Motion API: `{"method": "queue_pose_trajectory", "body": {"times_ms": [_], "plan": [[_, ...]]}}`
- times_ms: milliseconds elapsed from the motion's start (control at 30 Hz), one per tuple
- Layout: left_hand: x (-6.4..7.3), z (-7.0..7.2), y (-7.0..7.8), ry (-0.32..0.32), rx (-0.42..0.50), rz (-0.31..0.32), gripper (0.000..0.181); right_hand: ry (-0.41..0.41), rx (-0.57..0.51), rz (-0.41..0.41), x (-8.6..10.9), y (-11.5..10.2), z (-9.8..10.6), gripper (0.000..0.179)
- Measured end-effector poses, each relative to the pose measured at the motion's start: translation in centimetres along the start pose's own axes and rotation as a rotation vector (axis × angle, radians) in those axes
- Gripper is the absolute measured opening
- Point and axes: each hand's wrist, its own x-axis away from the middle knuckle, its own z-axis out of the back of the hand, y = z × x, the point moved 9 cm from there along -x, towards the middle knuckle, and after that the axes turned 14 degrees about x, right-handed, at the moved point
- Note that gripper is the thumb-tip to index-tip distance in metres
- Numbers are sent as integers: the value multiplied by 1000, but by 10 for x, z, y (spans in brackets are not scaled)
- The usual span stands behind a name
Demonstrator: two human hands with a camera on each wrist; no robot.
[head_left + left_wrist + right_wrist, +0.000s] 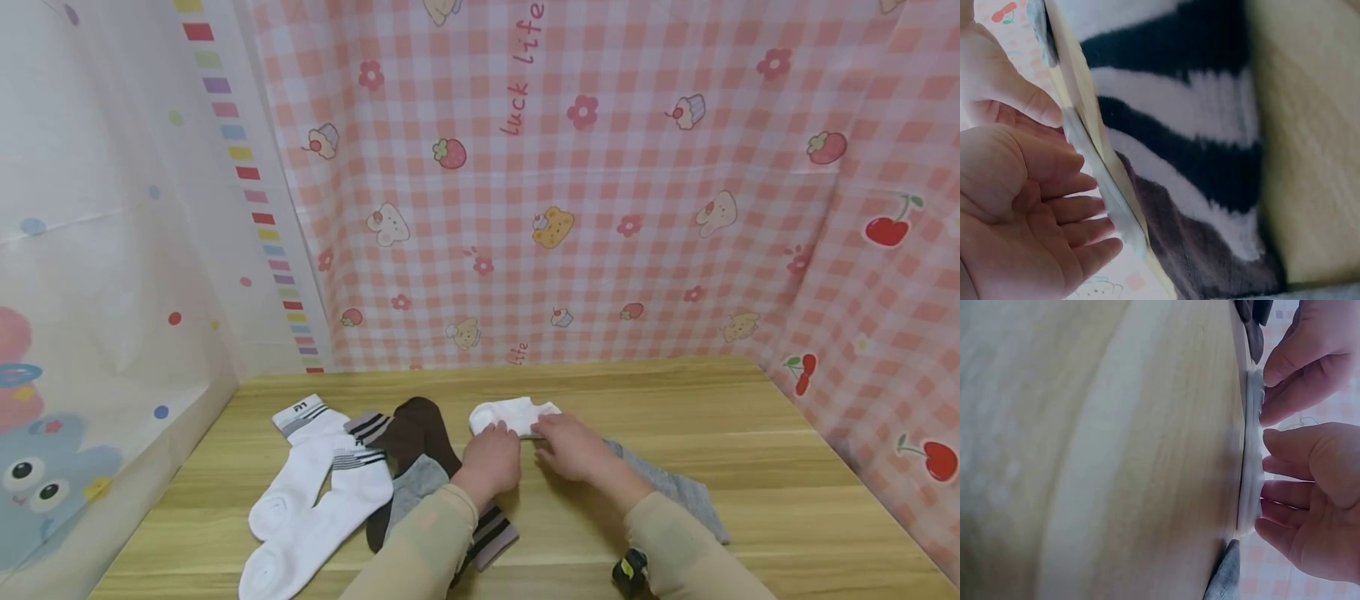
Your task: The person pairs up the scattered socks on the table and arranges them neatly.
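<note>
A short white ankle sock (506, 414) lies flat near the back middle of the table, perhaps a pair stacked. My left hand (491, 460) touches its near left part with extended fingertips. On its right end rest the fingers of my right hand (576, 448). From the side, the right wrist view shows the white sock (1252, 456) as a thin layer, with the straight fingers of the right hand (1322, 500) on top. In the left wrist view the fingers of the left hand (1029, 206) are likewise extended along the sock (1116, 206).
Two white crew socks (281, 475) with black-striped cuffs lie at the left. Beside them are dark brown socks (431, 433) with striped cuffs, under a grey sock (415, 492). Another grey sock (686, 496) lies by my right forearm. Patterned curtains (555, 275) surround the table (780, 500).
</note>
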Motion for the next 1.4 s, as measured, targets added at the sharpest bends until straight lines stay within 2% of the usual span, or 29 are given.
{"method": "queue_pose_trajectory", "body": {"times_ms": [267, 500, 833, 1100, 1400], "plan": [[-10, -6, -7, -58, 45, -25, 22, -42, 16, -3, -4, -1, -4, 34], [-21, -2, -14, -45, 69, -43, 14, -17, 18, -9, -15, 4, -6, 28], [-39, -2, -21, -16, 66, -22, 15, 78, 66, -2, -36, 12, -6, 6], [-50, 2, -22, -29, 67, -9, 16, 21, 78, -104, -49, 25, -15, 8], [-59, 0, -28, -31, 89, 45, 21, 49, 85, -113, -57, 28, -13, 12]]}}
